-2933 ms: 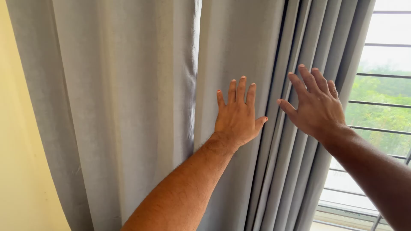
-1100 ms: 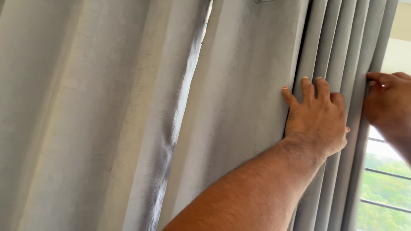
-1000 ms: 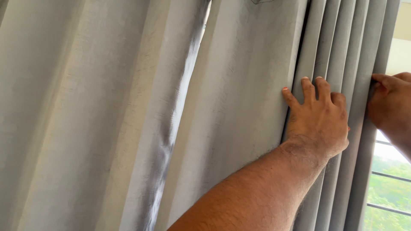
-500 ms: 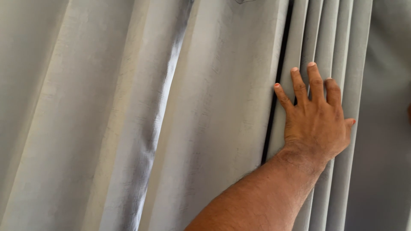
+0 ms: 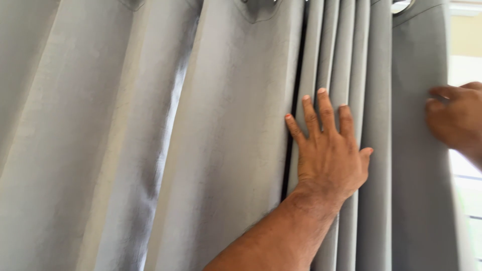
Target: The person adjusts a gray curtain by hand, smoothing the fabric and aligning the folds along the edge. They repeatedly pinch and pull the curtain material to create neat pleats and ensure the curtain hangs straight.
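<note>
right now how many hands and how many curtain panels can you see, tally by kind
hands: 2, left hand flat on the folds, right hand at the curtain's edge
grey curtain panels: 2, left panel, right panel
total: 4

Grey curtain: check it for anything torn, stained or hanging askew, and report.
Nothing stands out. The grey fabric curtain hangs in even vertical folds, with no tear or stain showing. The left hand lies flat on the bunched pleats, and the right hand holds the curtain's right edge.
</note>
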